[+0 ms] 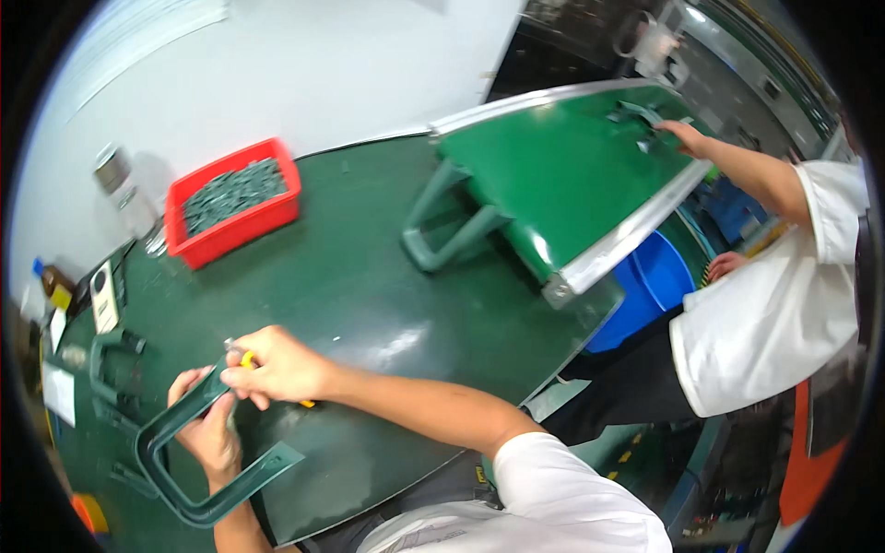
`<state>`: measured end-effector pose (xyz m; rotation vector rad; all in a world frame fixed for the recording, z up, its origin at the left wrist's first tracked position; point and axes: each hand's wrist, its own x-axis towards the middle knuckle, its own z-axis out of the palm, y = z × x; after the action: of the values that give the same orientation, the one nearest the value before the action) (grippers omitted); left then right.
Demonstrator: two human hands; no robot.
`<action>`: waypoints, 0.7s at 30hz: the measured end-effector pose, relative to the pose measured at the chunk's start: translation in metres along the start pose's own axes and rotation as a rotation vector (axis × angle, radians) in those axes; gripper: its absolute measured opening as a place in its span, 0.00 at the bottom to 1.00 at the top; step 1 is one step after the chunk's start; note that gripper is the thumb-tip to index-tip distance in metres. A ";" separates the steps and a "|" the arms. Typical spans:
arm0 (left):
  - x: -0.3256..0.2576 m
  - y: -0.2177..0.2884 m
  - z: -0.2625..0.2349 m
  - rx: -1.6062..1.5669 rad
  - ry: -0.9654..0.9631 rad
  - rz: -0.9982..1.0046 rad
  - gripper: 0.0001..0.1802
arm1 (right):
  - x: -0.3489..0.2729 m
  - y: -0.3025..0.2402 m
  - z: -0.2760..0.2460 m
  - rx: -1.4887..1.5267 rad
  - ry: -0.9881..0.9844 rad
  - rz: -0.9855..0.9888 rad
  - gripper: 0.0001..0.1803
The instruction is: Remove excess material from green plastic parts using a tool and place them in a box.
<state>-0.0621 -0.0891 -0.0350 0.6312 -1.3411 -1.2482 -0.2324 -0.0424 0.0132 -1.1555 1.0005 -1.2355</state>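
Note:
A green U-shaped plastic part (244, 481) is tilted up over the near left of the table. My left hand (214, 442) is closed round one of its arms, with the thumb on the near side. At that arm's end my right hand (286, 364) grips small yellow-handled nippers (247, 358). Their metal tip pokes out above my fingers, and most of the handles are hidden in my palm. Whether the nippers touch the part cannot be made out. More green U-shaped parts (108, 369) lie on the table left of my hands.
A red bin (235, 230) of small green pieces stands at the back left, beside a clear bottle (138, 217). Right of it, another U-shaped part (426, 253) leans at the green conveyor's (553, 175) end. A co-worker's hand (684, 136) holds a part there, above a blue bucket (659, 276).

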 end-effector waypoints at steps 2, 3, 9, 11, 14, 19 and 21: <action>0.000 -0.001 0.000 -0.042 0.024 -0.037 0.23 | -0.004 -0.015 0.001 -0.042 0.027 0.108 0.12; 0.001 0.000 0.006 -0.127 0.035 -0.051 0.22 | -0.006 -0.015 0.003 -0.052 0.057 0.131 0.13; 0.002 0.012 -0.004 -0.436 -0.021 -0.106 0.21 | -0.014 -0.009 0.011 -0.444 0.160 -0.191 0.21; 0.003 0.010 -0.009 -0.467 -0.060 -0.072 0.21 | -0.013 -0.007 0.018 -0.533 0.185 -0.287 0.16; 0.004 0.009 -0.015 -0.479 -0.084 -0.051 0.21 | -0.010 -0.004 0.024 -0.647 0.245 -0.402 0.10; 0.003 0.009 -0.009 -0.489 -0.059 -0.037 0.21 | -0.012 -0.006 0.024 -0.644 0.261 -0.438 0.10; 0.003 0.006 -0.009 -0.471 -0.050 -0.031 0.22 | -0.012 -0.007 0.023 -0.657 0.266 -0.435 0.10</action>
<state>-0.0529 -0.0928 -0.0306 0.2897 -1.0257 -1.5462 -0.2123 -0.0278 0.0228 -1.8206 1.4713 -1.4752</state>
